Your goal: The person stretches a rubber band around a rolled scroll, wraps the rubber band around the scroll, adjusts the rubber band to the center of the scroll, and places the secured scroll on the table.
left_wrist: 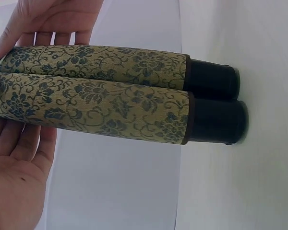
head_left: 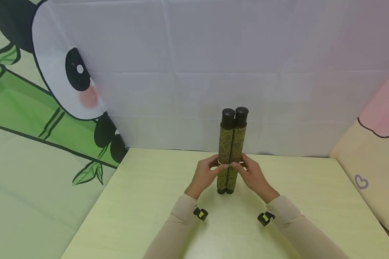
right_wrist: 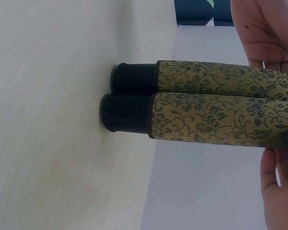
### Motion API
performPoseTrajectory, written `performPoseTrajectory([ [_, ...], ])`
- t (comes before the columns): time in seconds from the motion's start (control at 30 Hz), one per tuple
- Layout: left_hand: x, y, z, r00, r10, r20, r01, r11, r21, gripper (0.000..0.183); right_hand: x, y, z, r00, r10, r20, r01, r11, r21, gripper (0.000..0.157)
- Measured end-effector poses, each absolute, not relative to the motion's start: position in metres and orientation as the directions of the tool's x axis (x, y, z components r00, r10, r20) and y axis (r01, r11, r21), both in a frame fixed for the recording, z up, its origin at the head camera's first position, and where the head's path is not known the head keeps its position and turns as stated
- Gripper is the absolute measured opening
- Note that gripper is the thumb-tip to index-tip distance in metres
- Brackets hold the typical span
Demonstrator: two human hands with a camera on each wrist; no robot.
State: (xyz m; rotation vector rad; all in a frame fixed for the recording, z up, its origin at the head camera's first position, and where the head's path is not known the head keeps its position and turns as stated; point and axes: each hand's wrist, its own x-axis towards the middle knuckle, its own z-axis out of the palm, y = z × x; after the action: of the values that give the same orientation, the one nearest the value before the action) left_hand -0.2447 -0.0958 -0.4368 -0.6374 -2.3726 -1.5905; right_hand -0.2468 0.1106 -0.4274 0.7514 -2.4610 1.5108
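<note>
Two slim tubes, a left tube [head_left: 225, 144] and a right tube [head_left: 238, 144], stand upright side by side on the table. Both wear gold-brown cloth with dark floral patterns and have black ends [left_wrist: 216, 120]. Around their middle runs a thin pale rubber band [head_left: 229, 165]. From the left, my left hand [head_left: 205, 176] pinches the band, its thumb in front and its fingers behind the tubes. Mirroring it, my right hand [head_left: 253, 176] pinches the band from the right, the thumb tips close together. The right wrist view shows the lower tubes [right_wrist: 221, 117] between both hands.
The pale wooden table [head_left: 133, 216] reaches back to a white cloth backdrop [head_left: 197, 72]. A panda and bamboo print [head_left: 52, 90] covers the left side. A wrist camera [head_left: 201, 214] is strapped below the left hand, another camera [head_left: 265, 218] below the right.
</note>
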Motion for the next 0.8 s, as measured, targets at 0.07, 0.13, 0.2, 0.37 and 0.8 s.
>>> performPoseTrajectory([
  [0.07, -0.245, -0.096, -0.438, -0.879, 0.231, 0.418, 0.474, 0.32, 0.82, 0.041, -0.247, 0.111, -0.43, -0.861, -0.334, 0.384, -0.493, 0.364, -0.79, 0.042],
  [0.13, -0.246, -0.096, -0.439, -0.875, 0.232, 0.425, 0.481, 0.321, 0.816, 0.041, -0.247, 0.112, -0.432, -0.861, -0.335, 0.383, -0.493, 0.366, -0.789, 0.042],
  [0.2, -0.246, -0.096, -0.44, -0.873, 0.234, 0.429, 0.486, 0.322, 0.812, 0.041, -0.248, 0.112, -0.434, -0.862, -0.335, 0.38, -0.492, 0.374, -0.786, 0.042],
  [0.37, -0.247, -0.098, -0.444, -0.869, 0.242, 0.432, 0.491, 0.317, 0.811, 0.043, -0.25, 0.112, -0.439, -0.856, -0.347, 0.384, -0.501, 0.373, -0.781, 0.041],
  [0.8, -0.25, -0.101, -0.459, -0.87, 0.288, 0.401, 0.48, 0.307, 0.822, 0.043, -0.249, 0.114, -0.443, -0.866, -0.346, 0.361, -0.483, 0.395, -0.782, 0.049],
])
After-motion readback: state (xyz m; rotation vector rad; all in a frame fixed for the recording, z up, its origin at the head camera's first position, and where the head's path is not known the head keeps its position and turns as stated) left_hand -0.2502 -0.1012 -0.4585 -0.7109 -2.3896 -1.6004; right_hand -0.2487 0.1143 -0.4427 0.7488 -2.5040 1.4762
